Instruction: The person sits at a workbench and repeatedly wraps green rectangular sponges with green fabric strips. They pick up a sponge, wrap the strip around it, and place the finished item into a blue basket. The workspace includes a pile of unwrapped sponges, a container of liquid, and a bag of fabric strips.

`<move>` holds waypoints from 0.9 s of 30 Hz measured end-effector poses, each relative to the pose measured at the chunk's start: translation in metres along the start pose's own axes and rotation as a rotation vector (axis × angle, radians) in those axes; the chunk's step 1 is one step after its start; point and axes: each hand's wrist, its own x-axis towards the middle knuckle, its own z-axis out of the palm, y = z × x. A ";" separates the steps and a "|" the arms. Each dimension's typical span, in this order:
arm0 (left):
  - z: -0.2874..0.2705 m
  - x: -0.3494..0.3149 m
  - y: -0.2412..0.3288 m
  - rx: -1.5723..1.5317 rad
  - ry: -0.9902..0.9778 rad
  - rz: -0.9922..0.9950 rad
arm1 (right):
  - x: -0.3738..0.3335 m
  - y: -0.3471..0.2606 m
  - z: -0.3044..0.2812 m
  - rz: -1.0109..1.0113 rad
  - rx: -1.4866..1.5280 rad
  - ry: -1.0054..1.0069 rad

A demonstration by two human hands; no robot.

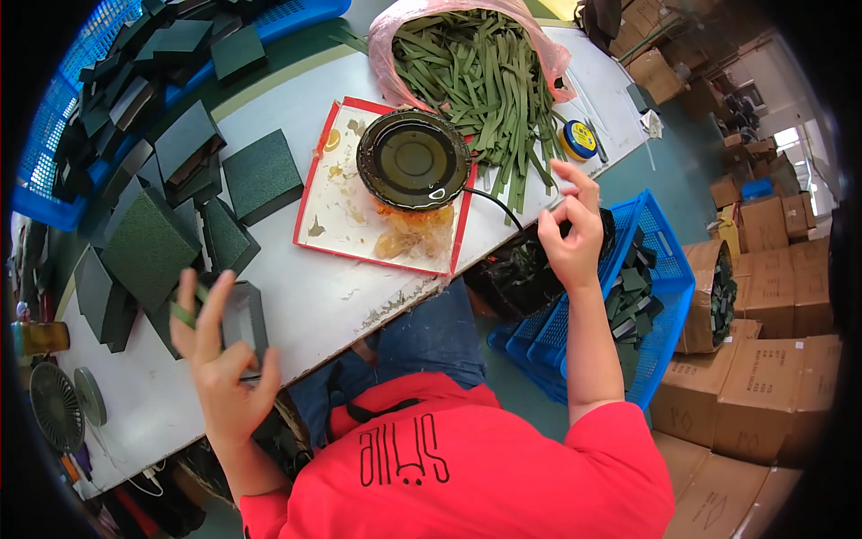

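Noting the batch as part-way along, by judgement: many dark green boxes (pixel 151 235) lie heaped at the left of the white table (pixel 292 292), yet none plainly shows a strip fixed to it, so finished count cannot be told. Supply remaining: ample, with green strips (pixel 476 85) filling the pink bag (pixel 382 49) at the far side. Left hand (pixel 229 382): fingers spread, just beside a grey-faced box (pixel 242 316); one green band (pixel 184 314) lies across the fingers, grip on it unclear. Right hand (pixel 575 232): thumb and forefinger brought close, out past the table edge near the cord (pixel 496 205); a pinched item cannot be confirmed. Round black pot (pixel 411 162), dark liquid inside, stands on the red-rimmed tray (pixel 373 258), amber residue around it. Attaching seems the part left.
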 end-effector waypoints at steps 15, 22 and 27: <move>0.033 0.007 0.002 -0.028 -0.291 0.000 | -0.022 -0.073 0.041 0.739 1.082 -0.120; 0.031 -0.003 0.014 0.196 -0.248 -0.139 | -0.016 -0.073 0.053 0.892 1.040 -0.170; 0.033 -0.007 0.010 0.076 -0.237 -0.180 | -0.011 -0.073 0.053 0.900 1.059 -0.254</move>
